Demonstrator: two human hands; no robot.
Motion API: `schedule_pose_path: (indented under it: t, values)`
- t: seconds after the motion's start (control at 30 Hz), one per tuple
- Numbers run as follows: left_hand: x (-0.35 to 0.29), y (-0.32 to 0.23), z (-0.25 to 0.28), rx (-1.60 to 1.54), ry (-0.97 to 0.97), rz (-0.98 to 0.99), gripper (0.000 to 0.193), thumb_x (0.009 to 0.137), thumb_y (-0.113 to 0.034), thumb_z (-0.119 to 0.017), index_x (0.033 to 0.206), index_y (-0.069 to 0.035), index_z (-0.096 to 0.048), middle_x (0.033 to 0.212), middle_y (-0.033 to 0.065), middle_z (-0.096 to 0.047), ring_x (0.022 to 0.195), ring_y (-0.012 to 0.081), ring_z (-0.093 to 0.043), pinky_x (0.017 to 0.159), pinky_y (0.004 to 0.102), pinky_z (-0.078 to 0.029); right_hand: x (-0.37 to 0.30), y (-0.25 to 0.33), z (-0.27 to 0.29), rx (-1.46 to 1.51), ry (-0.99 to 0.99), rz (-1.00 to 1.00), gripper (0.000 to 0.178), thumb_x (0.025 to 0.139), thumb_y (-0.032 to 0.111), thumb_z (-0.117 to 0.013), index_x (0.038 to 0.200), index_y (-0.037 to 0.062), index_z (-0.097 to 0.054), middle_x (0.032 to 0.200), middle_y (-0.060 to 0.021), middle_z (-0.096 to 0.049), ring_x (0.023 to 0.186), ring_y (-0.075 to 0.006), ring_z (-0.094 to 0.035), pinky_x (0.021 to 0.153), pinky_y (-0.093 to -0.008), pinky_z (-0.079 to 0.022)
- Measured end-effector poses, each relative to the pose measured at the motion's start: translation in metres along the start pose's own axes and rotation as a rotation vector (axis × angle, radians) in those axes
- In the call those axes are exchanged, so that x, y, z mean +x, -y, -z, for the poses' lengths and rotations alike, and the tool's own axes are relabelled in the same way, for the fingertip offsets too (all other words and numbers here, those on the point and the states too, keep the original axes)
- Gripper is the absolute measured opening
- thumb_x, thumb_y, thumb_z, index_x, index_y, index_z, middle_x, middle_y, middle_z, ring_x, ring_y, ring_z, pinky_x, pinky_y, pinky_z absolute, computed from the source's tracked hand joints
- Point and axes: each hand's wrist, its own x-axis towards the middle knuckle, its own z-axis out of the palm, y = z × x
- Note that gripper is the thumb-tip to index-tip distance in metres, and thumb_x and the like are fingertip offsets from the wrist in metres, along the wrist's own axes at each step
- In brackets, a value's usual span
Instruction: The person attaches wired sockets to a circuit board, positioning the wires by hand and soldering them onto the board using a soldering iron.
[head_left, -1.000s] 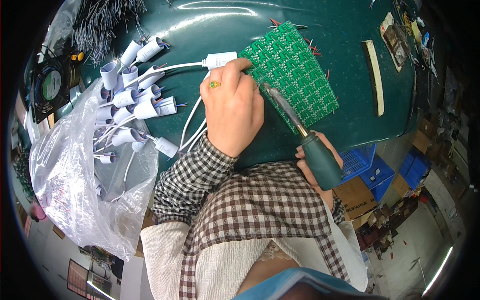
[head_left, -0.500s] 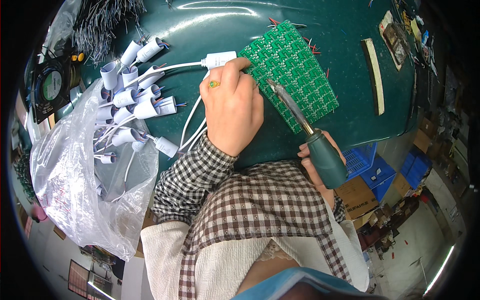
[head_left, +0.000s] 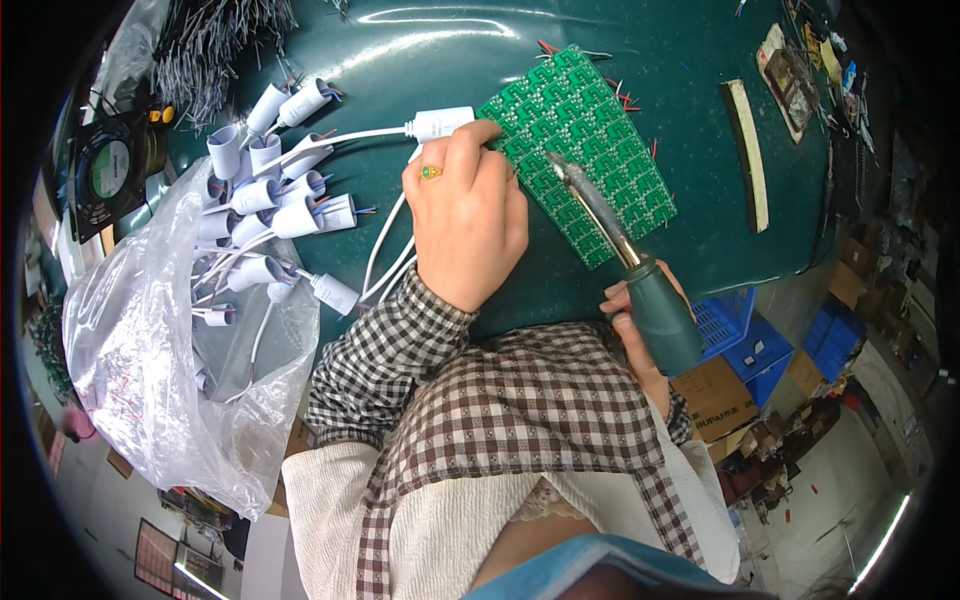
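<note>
Glossy dark green sheeting (head_left: 700, 200) covers the worktop that I watch from afar. Toward the left lie a crinkled clear plastic bag (head_left: 140, 360) and a cluster of hollow white plastic cylinders with coloured wire ends (head_left: 296, 217). Near the middle, set aslant, is a flat rectangular green circuit panel with a repeating grid of pads (head_left: 605, 150); thin red wires (head_left: 627, 100) poke out past its far side.

I judge the step in hand to be soldering on that panel, with the tip between joints or just at one; I cannot tell whether it touches. To my mind, the next move calls for a steady tip on a single pad and a panel that does not slide.

The right hand (head_left: 640, 350), partly hidden, is wrapped around the thick dark green handle of a soldering iron with a long metal shaft (head_left: 668, 315). The left hand (head_left: 465, 215) is narrow, its fingers bent close together, the index fingertip at the panel's upper left edge, beside a single white cylinder on a white cable (head_left: 440, 123). Whether it pinches anything, I cannot tell.
</note>
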Motion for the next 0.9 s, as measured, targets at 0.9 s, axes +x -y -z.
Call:
schedule_pose_path:
  t: [0.9]
  values:
    - [0.0000, -0.0023, -0.0036, 0.013, -0.017, -0.016, 0.015, 0.074, -0.003, -0.069, 0.087, -0.004, -0.062, 0.118, 0.0105, -0.061, 0.105, 0.0319, -0.057, 0.091, 0.0461, -0.040, 0.0068, 0.0049, 0.0005, 0.003, -0.021, 0.083, 0.062, 0.076, 0.005, -0.078, 0.132, -0.0094, -0.057, 0.090, -0.0117, -0.074, 0.077, -0.0171, -0.074, 0.073, -0.0299, -0.061]
